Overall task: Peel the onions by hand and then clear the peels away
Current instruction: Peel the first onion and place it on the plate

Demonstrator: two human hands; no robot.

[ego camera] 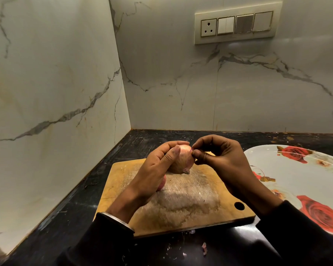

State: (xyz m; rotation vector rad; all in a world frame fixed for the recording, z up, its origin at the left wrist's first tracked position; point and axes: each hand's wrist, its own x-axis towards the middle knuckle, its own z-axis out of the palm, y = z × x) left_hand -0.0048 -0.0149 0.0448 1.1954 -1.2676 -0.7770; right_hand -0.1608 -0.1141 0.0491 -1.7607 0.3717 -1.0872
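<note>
Scraps of peel (203, 246), small and purple-white, lie on the black counter (69, 198) nearest the viewer, just in front of the near edge of the cutting board (190, 206). Dark sleeves cover both forearms, and a metal bangle (117, 219) circles the left wrist. The wooden board sits flat on the counter, pale and scratched in the middle, with a round hole near its right corner.

Above the board, both hands meet around one onion (183, 162). The left hand (156, 166) grips it from the left, thumb laid across the near face and fingers curled over the top, so the onion is lifted clear of the wood with its root end pointing down. The right hand (219, 158) comes in from the right with fingers bent close together; thumb and fingertips pinch at the skin on the onion's upper right side. Whether a strip of skin has come loose in that pinch cannot be told. Something pinkish (161, 186), perhaps a second onion, shows on the board just behind the left wrist, mostly hidden.

To the right of the board rests a white plate (273, 166) printed with red roses, its rim close to the right forearm. Farther back the counter ends at marble-patterned walls that meet in a corner. High on the back wall is a switch panel (236, 24) with a socket.
</note>
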